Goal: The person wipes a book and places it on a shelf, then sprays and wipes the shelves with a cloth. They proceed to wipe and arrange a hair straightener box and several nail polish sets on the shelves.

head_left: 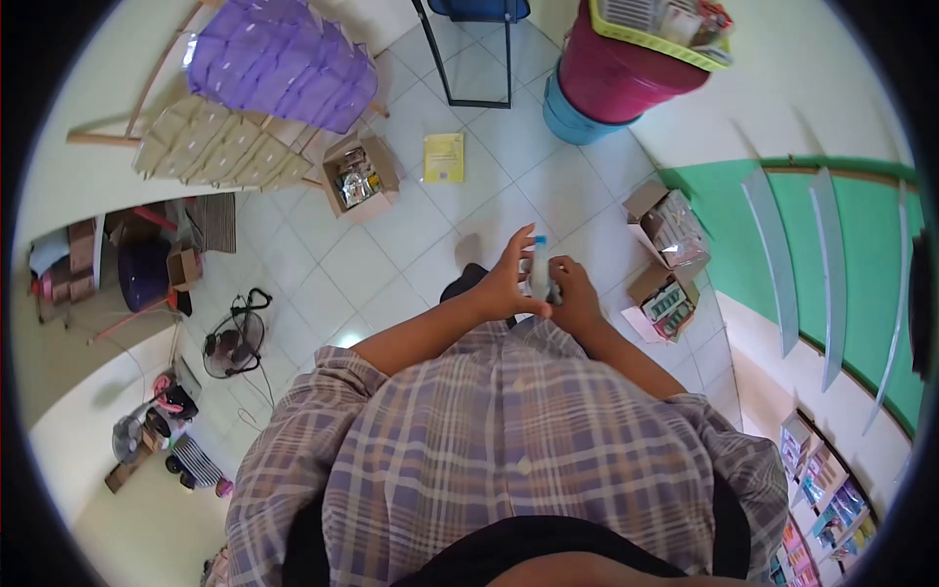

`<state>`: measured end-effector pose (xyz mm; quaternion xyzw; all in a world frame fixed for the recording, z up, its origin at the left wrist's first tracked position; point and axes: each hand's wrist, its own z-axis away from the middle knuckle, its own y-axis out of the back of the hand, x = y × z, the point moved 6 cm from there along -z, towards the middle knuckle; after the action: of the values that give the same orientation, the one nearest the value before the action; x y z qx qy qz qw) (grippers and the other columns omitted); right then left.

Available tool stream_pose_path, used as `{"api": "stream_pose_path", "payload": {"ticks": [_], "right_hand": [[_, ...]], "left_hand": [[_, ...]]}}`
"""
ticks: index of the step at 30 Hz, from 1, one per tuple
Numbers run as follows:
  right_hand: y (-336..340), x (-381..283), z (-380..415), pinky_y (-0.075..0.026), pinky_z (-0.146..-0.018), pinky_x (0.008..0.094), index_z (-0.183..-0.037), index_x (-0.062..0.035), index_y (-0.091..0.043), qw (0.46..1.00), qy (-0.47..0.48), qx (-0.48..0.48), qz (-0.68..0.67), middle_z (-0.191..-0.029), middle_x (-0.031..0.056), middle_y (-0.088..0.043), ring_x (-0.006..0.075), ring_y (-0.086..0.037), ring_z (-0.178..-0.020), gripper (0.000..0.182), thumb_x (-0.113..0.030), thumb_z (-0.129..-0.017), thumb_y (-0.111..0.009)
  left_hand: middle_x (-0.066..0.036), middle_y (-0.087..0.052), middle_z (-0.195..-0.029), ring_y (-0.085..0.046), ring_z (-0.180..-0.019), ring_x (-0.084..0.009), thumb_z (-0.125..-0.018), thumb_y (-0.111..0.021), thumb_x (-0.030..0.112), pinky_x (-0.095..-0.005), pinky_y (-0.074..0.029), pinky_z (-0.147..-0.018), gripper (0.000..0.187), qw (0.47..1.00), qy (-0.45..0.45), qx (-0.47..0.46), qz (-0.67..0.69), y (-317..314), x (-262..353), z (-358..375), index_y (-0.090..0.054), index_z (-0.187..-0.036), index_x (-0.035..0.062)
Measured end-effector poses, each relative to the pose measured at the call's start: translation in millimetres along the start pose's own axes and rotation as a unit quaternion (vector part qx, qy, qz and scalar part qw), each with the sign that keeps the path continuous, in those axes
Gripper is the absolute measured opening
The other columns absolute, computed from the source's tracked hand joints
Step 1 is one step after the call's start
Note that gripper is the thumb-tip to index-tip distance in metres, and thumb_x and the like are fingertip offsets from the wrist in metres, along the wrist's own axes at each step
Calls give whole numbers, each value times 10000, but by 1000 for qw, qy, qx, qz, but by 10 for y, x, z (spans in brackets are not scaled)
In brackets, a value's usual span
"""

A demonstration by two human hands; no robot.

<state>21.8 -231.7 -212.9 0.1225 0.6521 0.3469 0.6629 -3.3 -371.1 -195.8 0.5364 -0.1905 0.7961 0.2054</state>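
Note:
A small, pale, bottle-like item with a blue top (pixel 540 259) stands roughly upright between my two hands, in front of my shirt. My left hand (pixel 501 286) grips it from the left, with the thumb low and the fingers along its upper side. On the other side, my right hand (pixel 577 293) is closed, its fingers curled close against the item. Something greyish shows by the right fingers, too small to name. The item's lower end is partly hidden by the hands.
On the tiled floor ahead lie a yellow packet (pixel 444 158) and an open carton (pixel 364 181). Two more cartons (pixel 675 227) (pixel 667 305) stand at right. A fan (pixel 235 344) is at left. Stacked tubs (pixel 626 73) and a chair (pixel 479 102) stand farther off.

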Motion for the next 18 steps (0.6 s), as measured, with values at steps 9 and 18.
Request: {"api": "stream_pose_path", "payload": {"ticks": [9, 18], "right_hand": [[-1717, 717, -1589, -494, -888, 410, -1193, -131, -619, 980, -135, -128, 76, -1205, 41, -553, 288, -548, -1069, 579, -397, -692, -737], [-3172, 2292, -2717, -481, -921, 411, -1212, -135, -580, 956, -252, -146, 28, -1128, 90, -629, 284, -586, -1079, 690, -440, -634, -801]], "left_hand": [[-242, -304, -1414, -374, -1289, -369, -551, -780, 707, -497, -395, -1016, 1317, 998, 28, 49, -16, 1690, -1603, -883, -84, -1489, 97], [-260, -534, -1213, -547, -1097, -382, -832, -664, 484, -448, -451, -932, 763, 842, 86, 337, -412, 3385, -4172, -1981, -428, -1296, -74]]}}
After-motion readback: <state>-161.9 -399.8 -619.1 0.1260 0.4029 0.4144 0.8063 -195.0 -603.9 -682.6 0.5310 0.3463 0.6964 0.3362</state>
